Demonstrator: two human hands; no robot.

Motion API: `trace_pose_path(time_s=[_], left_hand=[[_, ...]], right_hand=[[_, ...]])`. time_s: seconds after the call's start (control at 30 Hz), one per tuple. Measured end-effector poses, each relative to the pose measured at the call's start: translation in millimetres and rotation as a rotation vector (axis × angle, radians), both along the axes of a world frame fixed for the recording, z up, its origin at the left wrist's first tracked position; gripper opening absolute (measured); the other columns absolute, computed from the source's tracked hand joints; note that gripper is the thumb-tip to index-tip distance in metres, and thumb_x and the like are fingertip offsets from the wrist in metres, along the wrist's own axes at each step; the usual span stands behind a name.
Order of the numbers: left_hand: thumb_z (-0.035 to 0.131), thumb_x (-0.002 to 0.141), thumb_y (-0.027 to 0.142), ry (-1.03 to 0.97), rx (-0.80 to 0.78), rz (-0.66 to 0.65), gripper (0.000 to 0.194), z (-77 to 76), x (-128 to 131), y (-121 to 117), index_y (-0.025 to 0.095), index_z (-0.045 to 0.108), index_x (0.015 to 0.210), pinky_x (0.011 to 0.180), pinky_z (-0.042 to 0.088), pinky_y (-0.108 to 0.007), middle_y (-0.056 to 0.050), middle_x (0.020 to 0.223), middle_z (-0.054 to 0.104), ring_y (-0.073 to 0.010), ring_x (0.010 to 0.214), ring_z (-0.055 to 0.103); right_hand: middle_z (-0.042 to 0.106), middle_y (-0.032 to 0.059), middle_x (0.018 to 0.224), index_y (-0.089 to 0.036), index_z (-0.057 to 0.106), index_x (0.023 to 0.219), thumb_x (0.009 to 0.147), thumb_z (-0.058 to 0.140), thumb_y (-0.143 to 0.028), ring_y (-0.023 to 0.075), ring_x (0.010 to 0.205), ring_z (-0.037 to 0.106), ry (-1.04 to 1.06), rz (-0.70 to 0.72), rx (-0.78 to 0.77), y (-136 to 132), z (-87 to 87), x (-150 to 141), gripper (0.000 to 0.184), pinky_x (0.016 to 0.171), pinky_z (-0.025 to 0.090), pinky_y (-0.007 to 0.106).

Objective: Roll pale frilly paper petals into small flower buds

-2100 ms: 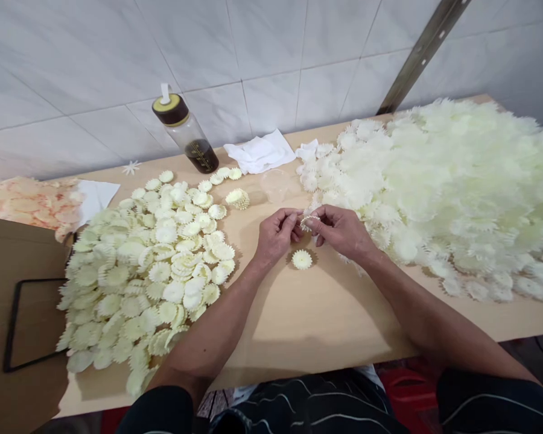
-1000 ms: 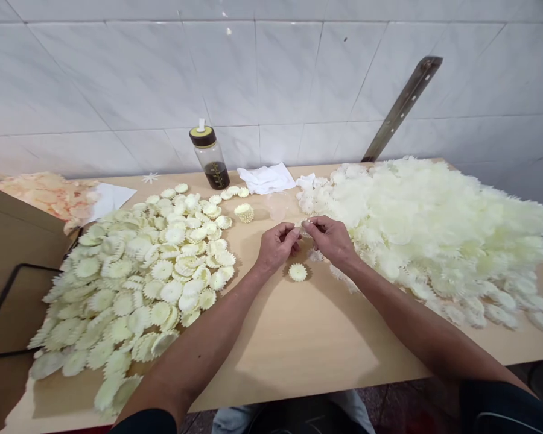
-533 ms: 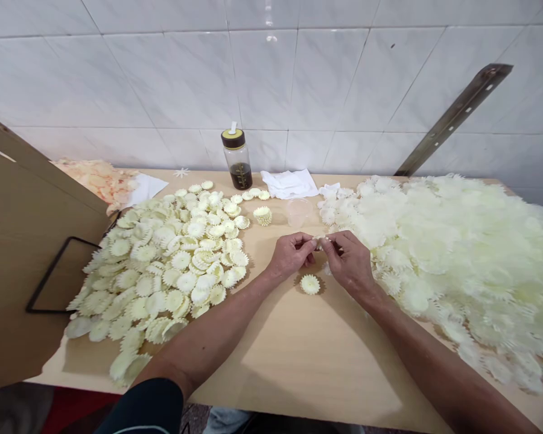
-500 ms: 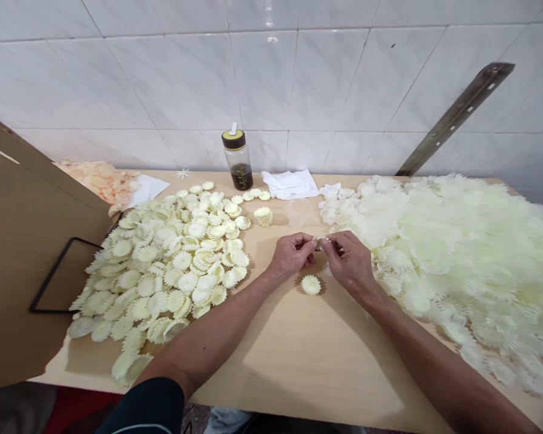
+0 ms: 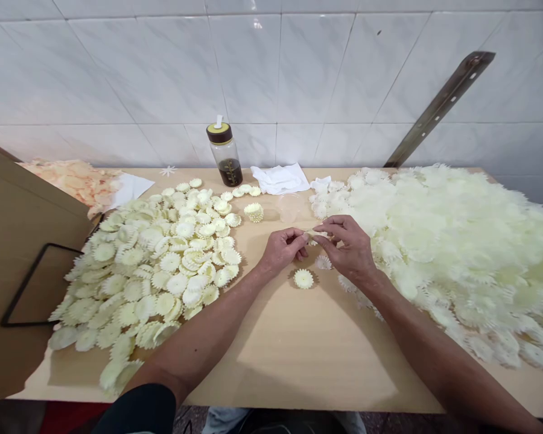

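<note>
My left hand (image 5: 280, 250) and my right hand (image 5: 349, 248) meet above the middle of the wooden table (image 5: 308, 349). Both pinch one small cream flower-shaped petal piece (image 5: 314, 234) between their fingertips. Just below the hands a finished cream flower (image 5: 303, 278) lies on the table. A loose petal piece (image 5: 323, 262) lies beside my right hand. A spread of finished cream flowers (image 5: 154, 265) covers the table to the left. A large heap of pale loose petal pieces (image 5: 447, 235) fills the right side.
A glue bottle with dark liquid (image 5: 223, 154) stands at the back by the tiled wall, with a white cloth (image 5: 280, 178) next to it. A small stacked flower (image 5: 254, 211) and a clear cup (image 5: 289, 206) sit behind the hands. Peach petals (image 5: 72, 181) and a brown board (image 5: 18, 265) lie left.
The camera view rose and shifted. My hands stayed together on the petal piece, with the fingers shifting slightly; the flower on the table has not moved.
</note>
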State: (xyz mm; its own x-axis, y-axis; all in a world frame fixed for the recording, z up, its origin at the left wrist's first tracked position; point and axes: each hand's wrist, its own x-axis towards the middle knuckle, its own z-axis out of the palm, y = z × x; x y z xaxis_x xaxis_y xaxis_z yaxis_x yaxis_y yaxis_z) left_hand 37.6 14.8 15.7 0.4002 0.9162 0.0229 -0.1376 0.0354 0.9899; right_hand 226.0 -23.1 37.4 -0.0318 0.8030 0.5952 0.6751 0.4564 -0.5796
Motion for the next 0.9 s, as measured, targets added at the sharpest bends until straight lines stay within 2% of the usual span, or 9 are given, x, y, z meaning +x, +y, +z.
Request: trace_pose_path(time_s=[0.13,0.3,0.53,0.73,0.83,0.9], left_hand=[[0.080,0.081,0.060,-0.024,-0.043,-0.013,0.051,0.7,0,1,0.010,0.076,0.090,0.051,0.049,-0.024,-0.006,0.063,0.070,-0.0123,0.050,0.061],[0.081,0.081,0.059,-0.039,-0.060,-0.072,0.050,-0.2,-2,3,0.010,0.077,0.088,0.054,0.051,-0.024,-0.007,0.065,0.071,-0.0119,0.053,0.061],[0.082,0.082,0.059,-0.023,-0.062,-0.114,0.048,1.4,-7,6,0.012,0.076,0.084,0.055,0.050,-0.024,-0.007,0.066,0.071,-0.0115,0.053,0.061],[0.081,0.082,0.059,-0.031,-0.064,-0.130,0.048,4.9,-8,6,0.012,0.077,0.083,0.056,0.049,-0.024,-0.006,0.066,0.071,-0.0111,0.054,0.061],[0.080,0.083,0.059,-0.022,-0.047,-0.133,0.047,5.2,-9,6,0.012,0.077,0.083,0.057,0.049,-0.024,-0.006,0.065,0.070,-0.0115,0.055,0.061],[0.079,0.084,0.059,-0.011,-0.029,-0.127,0.047,4.4,-9,7,0.012,0.077,0.083,0.058,0.049,-0.024,-0.005,0.064,0.069,-0.0119,0.056,0.062]], right_hand=[[0.073,0.0094,0.116,-0.027,0.084,0.105,0.097,0.069,-0.039,0.0196,0.084,0.071,-0.038,0.014,-0.055,4,-5.8,3,0.020,0.066,0.060,0.034],[0.076,0.0075,0.109,-0.026,0.084,0.101,0.096,0.072,-0.038,0.0198,0.083,0.073,0.002,0.032,-0.092,3,-8.2,2,0.018,0.069,0.061,0.035],[0.077,0.0066,0.098,-0.026,0.081,0.091,0.094,0.073,-0.038,0.0227,0.087,0.073,0.081,0.036,-0.136,1,-2.6,0,0.015,0.073,0.060,0.037],[0.077,0.0057,0.095,-0.025,0.077,0.087,0.094,0.070,-0.039,0.0232,0.089,0.071,0.170,0.027,-0.260,0,4.5,-3,0.017,0.074,0.056,0.035],[0.076,0.0053,0.095,-0.024,0.076,0.086,0.093,0.070,-0.041,0.0220,0.084,0.069,0.226,0.018,-0.342,-1,10.1,-3,0.019,0.070,0.054,0.033],[0.075,0.0046,0.088,-0.023,0.075,0.085,0.092,0.069,-0.044,0.0202,0.073,0.067,0.254,-0.016,-0.402,-2,13.3,-3,0.022,0.064,0.052,0.032]])
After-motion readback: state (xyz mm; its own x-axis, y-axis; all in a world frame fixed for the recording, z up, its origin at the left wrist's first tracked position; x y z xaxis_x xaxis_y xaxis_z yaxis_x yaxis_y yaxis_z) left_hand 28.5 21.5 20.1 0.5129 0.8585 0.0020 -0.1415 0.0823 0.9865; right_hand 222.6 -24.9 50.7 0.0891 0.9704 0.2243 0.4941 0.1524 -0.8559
